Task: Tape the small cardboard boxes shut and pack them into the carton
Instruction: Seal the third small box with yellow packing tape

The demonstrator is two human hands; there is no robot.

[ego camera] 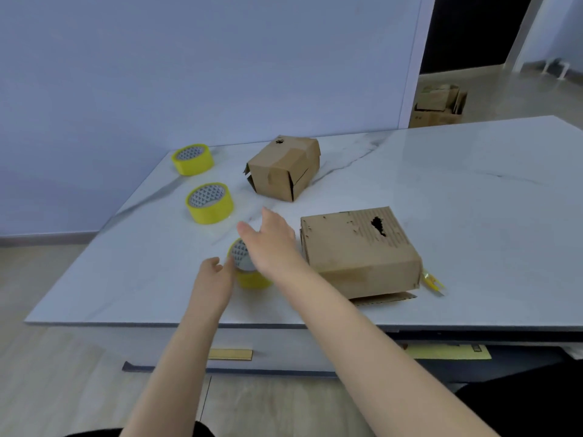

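While the left hand [217, 274] curls its fingers against the nearest yellow roll of packing tape [255, 280] at centre frame, likely steadying it (a firm grip cannot be told), the right hand [271, 241] hovers above, fingers straight, empty. The flat, torn brown cardboard box [356, 247] lies just right, handy for taping.

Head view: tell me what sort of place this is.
Probably a room at home or a small office, used for packing: a marble-look table holding yellow tape rolls and worn cardboard boxes, with more cartons piled on the floor by a doorway.
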